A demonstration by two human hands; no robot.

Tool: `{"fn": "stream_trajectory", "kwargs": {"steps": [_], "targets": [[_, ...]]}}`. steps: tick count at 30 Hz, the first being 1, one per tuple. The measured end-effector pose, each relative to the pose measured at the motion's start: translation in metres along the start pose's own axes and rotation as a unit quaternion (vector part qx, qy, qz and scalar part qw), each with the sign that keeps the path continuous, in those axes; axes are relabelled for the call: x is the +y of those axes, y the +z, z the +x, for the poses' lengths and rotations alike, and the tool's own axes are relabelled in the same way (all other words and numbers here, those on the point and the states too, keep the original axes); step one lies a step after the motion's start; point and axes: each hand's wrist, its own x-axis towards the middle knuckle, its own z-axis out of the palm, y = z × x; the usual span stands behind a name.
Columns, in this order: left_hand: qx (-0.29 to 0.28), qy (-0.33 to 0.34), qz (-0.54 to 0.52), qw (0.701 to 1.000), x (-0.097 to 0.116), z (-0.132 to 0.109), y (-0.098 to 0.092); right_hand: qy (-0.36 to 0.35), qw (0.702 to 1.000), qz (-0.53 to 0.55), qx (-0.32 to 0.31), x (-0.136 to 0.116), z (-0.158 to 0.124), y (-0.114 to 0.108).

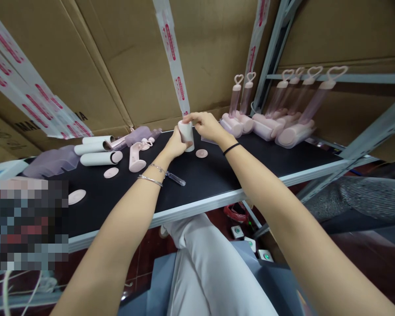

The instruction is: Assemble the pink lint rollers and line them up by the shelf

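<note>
A white tube (186, 133) stands upright on the black tabletop (197, 193). Wrapped around its side is my left hand (175, 144), closed with the thumb across the front. From the right, my right hand (206, 125) reaches over with its index finger stretched onto the tube's top rim; the other fingers are loosely bent, and I see nothing held in them. Just right of the tube's base lies a pale pink oval disc (202, 153). Near my left wrist, a small clear rod-like piece (176, 178) lies on the table. To the left is a pink curved bracket-like piece (137, 158).
More white tubes (97, 158), pink discs (111, 172) and purplish translucent sleeves (52, 161) lie at left. At right stand several clear columns with pink heart-shaped loops (322, 94) on pink bases (291, 134). Cardboard (213, 52) backs the table; a metal frame (272, 52) rises at right.
</note>
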Motion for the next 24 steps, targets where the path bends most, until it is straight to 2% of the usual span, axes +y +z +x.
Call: {"fn": "stream_trajectory", "kwargs": {"steps": [4, 6, 8, 9, 11, 13, 14, 16, 18, 20, 22, 24], "targets": [[0.024, -0.031, -0.01, 0.999, 0.003, 0.0, 0.001, 0.0, 1.0, -0.021, -0.001, 0.001, -0.002, 0.002], [0.071, -0.082, -0.053, 0.993, 0.004, 0.002, 0.0, 0.011, 0.999, -0.022, 0.022, 0.003, -0.004, 0.001], [0.126, -0.139, -0.134, 0.973, 0.006, 0.003, -0.003, 0.05, 0.998, -0.024, 0.021, 0.006, -0.006, -0.002], [0.155, -0.161, -0.181, 0.958, 0.007, 0.004, -0.006, 0.073, 0.997, -0.025, -0.005, 0.008, -0.006, -0.004], [0.215, -0.187, -0.272, 0.919, 0.01, 0.005, -0.011, 0.115, 0.985, -0.028, -0.127, 0.008, -0.008, -0.009], [0.263, -0.199, -0.344, 0.879, 0.011, 0.004, -0.017, 0.15, 0.95, -0.03, -0.273, 0.006, -0.009, -0.011], [0.279, -0.204, -0.371, 0.862, 0.012, 0.004, -0.019, 0.168, 0.931, -0.031, -0.323, 0.003, -0.009, -0.012], [0.292, -0.212, -0.407, 0.839, 0.012, 0.003, -0.022, 0.192, 0.913, -0.034, -0.359, -0.003, -0.01, -0.01], [0.295, -0.213, -0.427, 0.828, 0.013, 0.003, -0.023, 0.187, 0.921, -0.049, -0.339, -0.009, -0.009, -0.007], [0.298, -0.209, -0.445, 0.818, 0.014, 0.003, -0.021, 0.154, 0.943, -0.08, -0.284, -0.012, -0.007, -0.002], [0.286, -0.21, -0.466, 0.811, 0.017, 0.003, -0.018, 0.132, 0.969, -0.102, -0.183, -0.012, -0.003, 0.005], [0.25, -0.218, -0.495, 0.803, 0.021, 0.002, -0.012, 0.132, 0.986, -0.084, -0.052, -0.009, 0.0, 0.012]]}}
